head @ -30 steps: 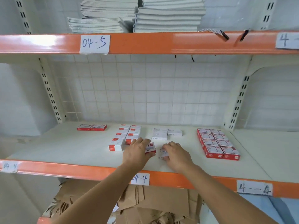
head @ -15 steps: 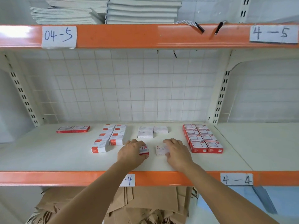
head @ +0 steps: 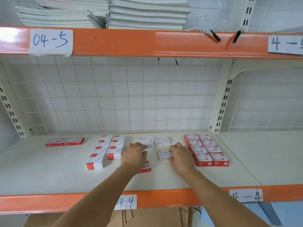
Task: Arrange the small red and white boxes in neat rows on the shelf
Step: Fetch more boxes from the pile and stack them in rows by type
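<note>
On the cream shelf [head: 49,177] lie small boxes in groups: two red ones [head: 64,141] at the far left, a two-column row of white and red boxes [head: 106,149], white staples boxes [head: 161,140] at the back middle, and a red block [head: 206,149] on the right. My left hand [head: 133,157] reaches forward, its fingertips on a white box [head: 150,146]. A red and white box [head: 147,167] lies partly hidden under that wrist. My right hand [head: 180,156] pinches a single white staples box [head: 164,155] by its right side.
The orange shelf edge [head: 49,203] carries paper labels 04-4 and 4-4. The shelf above, labelled 04-5, holds stacks of grey booklets [head: 147,13]. A wire grid backs the shelf, with slotted uprights at both sides. Brown cardboard [head: 147,218] lies below.
My left hand has moved forward off the red and white box, leaving it behind, and now touches the white box at the back. My right hand still holds its staples box.
</note>
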